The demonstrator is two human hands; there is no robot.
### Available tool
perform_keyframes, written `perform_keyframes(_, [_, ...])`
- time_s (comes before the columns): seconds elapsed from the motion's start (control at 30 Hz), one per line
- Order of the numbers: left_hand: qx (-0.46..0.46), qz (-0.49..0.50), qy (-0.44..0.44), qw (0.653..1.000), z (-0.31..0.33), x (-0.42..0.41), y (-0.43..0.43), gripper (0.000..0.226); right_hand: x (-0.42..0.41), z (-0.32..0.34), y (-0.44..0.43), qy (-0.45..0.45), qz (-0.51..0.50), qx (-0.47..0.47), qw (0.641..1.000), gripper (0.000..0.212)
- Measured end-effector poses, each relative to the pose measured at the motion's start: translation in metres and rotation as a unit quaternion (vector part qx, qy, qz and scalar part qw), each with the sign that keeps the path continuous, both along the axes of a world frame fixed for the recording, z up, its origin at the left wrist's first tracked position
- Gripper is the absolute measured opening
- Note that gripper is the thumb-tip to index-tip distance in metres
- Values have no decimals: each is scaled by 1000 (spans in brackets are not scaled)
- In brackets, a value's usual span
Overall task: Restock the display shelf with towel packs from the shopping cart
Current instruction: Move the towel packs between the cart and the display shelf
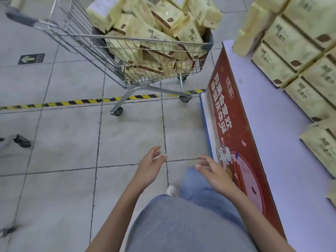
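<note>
A wire-mesh shopping cart (138,51) stands on the tiled floor (63,142) well ahead of both hands, heaped above its rim with pale yellow, soft plastic-wrapped towel packs (145,31) lying at all angles. Beyond the right hand (212,170), more rectangular packs (291,57) are stacked in neat rows on the smooth white top of the display shelf (269,124), whose red printed front panel sits just beside that hand. Left hand (151,165) and right hand are both empty, fingers loosely spread.

Chinese txt on red display panel (236,124), illegible.
</note>
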State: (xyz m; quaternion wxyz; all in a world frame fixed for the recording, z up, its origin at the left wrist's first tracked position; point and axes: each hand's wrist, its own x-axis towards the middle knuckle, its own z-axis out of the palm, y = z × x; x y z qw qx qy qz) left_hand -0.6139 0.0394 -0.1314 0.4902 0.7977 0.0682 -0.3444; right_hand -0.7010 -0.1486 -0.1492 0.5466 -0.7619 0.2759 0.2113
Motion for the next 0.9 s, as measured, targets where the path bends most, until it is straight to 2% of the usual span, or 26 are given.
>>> perform_keyframes(0.17, [-3,-5,7,1000,-3,72,-25,45,61,-13,-32,13,-10,-1,1000,35])
perform_keyframes(0.27, [-1,12,1,1000,-6,117,-40,45,123,-15,-52,-10,-8,-11,1000,34])
perform_keyframes(0.5, [-5,109,1,994,2,213,-61,43,285,7,-92,-87,16,0,996,27])
perform_keyframes(0.67, [-5,175,23,984,1,256,-62,41,356,14,-105,-84,31,12,996,31])
perform_keyframes(0.8, [-10,191,28,981,2,306,-75,39,402,9,-115,-80,31,11,996,32])
perform_keyframes(0.9, [-26,157,2,987,0,363,-93,36,441,7,-124,-95,2,11,995,28])
